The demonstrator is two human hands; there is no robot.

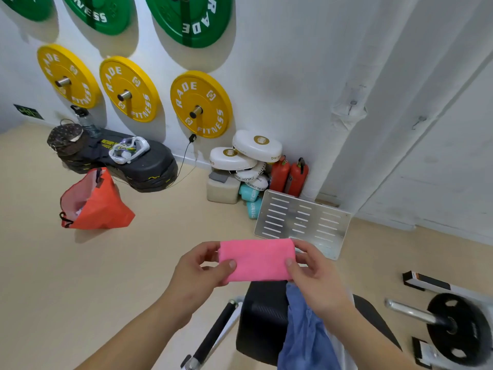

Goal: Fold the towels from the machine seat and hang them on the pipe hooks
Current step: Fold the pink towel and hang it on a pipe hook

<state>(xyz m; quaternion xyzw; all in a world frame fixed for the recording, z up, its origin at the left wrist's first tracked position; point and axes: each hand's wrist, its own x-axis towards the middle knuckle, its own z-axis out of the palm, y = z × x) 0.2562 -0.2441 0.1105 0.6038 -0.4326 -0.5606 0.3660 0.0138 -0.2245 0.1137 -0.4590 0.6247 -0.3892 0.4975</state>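
At about nine o'clock from your hands, an orange fabric bag [97,204] sits open-mouthed on the beige floor [40,276], with a stack of black rubber plates [133,166] just behind it against the white wall [280,76]. Three round yellow weight plates [201,104] hang on wall pegs at about eleven o'clock.

Your left hand [198,271] pinches the left edge of the small folded pink cloth towel [257,259], thumb on the near face and fingers curled behind it. You hold the towel flat and level in the air between both hands, at the centre of view, above the black padded machine seat [262,316]. Your right hand [317,279] grips the towel's right edge the same way, thumb in front and fingers behind, closed on the cloth.

At six o'clock, just under your right hand, a crumpled blue cloth towel [304,332] lies draped over the seat. At twelve o'clock beyond the pink towel, a slotted silver metal plate [304,222] leans against the wall, with two red fire extinguishers [289,176] behind it. The white wrapped pipe [373,102] rises at one o'clock. A black weight disc on a steel bar [453,327] lies at four o'clock.
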